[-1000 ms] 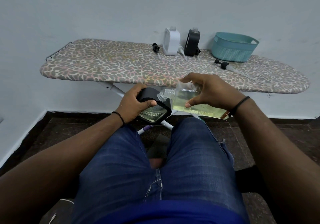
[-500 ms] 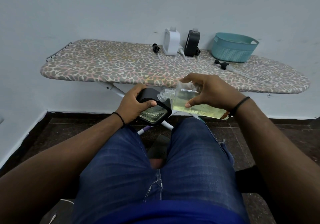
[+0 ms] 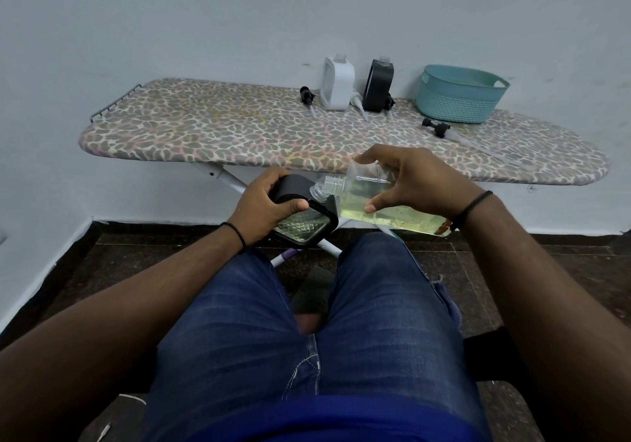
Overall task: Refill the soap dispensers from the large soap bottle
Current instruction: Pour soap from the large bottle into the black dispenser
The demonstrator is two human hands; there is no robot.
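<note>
My left hand [image 3: 263, 207] grips a black soap dispenser [image 3: 305, 224] with a clear patterned face, tilted above my knees. My right hand [image 3: 415, 182] holds the large clear soap bottle [image 3: 372, 199] on its side, yellow liquid inside. The bottle's open neck touches the dispenser's clear threaded neck [image 3: 317, 191]. A white dispenser [image 3: 337, 83] and a second black dispenser [image 3: 378, 85] stand uncapped at the back of the ironing board [image 3: 218, 130].
Loose pump heads lie on the board: a black one [image 3: 306, 95] left of the white dispenser, another [image 3: 437, 127] near the teal basket [image 3: 459, 94], and a white one [image 3: 358, 103] between the dispensers. My jeans-clad legs fill the foreground. The wall is close behind.
</note>
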